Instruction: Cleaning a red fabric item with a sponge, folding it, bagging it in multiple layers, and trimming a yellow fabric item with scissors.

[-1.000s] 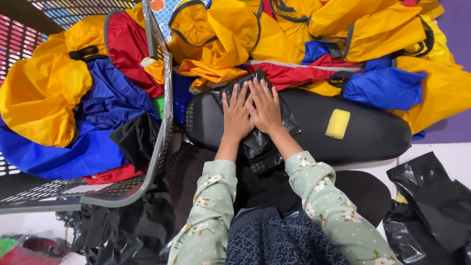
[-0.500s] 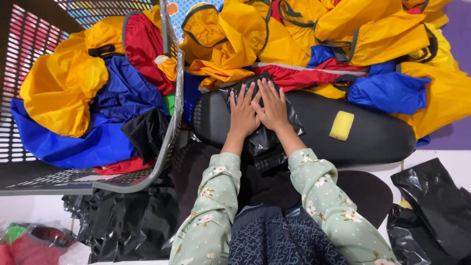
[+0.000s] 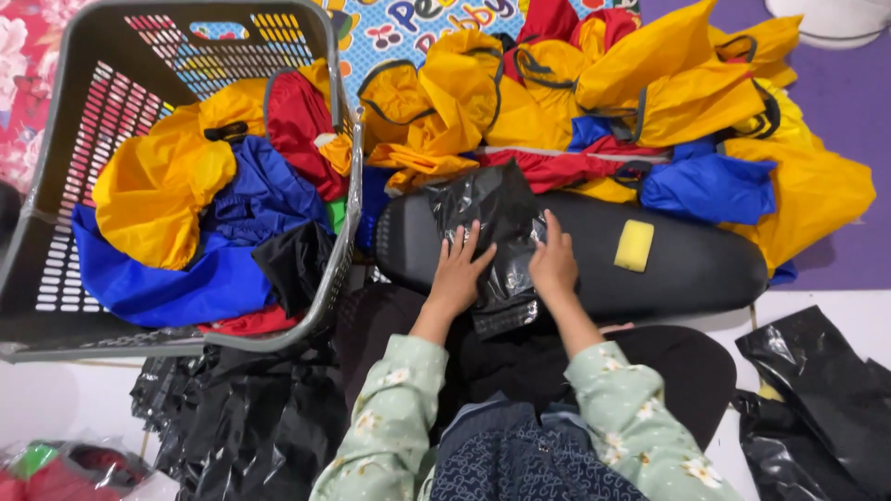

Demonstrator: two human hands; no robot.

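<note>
A loose heap of yellow, red and blue fabric pieces [image 3: 631, 111] spreads across the top of the scene, lying crumpled and overlapping on a patterned mat [image 3: 408, 23], as unsorted stock would. To the left stands a grey plastic laundry basket [image 3: 56, 186], tilted a little toward the person, and it holds more of the same yellow, blue and red cloth [image 3: 204, 213], which sits piled against its near wall. Just in front of the person a long black padded board [image 3: 687, 264] lies crosswise, touching the fabric heap behind it; it gives a firm, flat surface at lap level for pressing things down. More crinkled black plastic bags [image 3: 232, 417] lie on the floor at lower left, with another [image 3: 817, 390] at lower right, both near the knees. On the board's left half lies the black plastic bag [image 3: 497, 237] that both hands work on, shiny and wrinkled, its lower edge hanging over the board's near side. The left hand [image 3: 459, 274] lies flat on it with fingers spread and unclenched, pinning it, and the right hand [image 3: 554, 260] presses its right edge, fingers extended, gripping nothing as far as shows. A small yellow sponge-like block [image 3: 635, 245] rests on the board to the right, apart from the hands.
</note>
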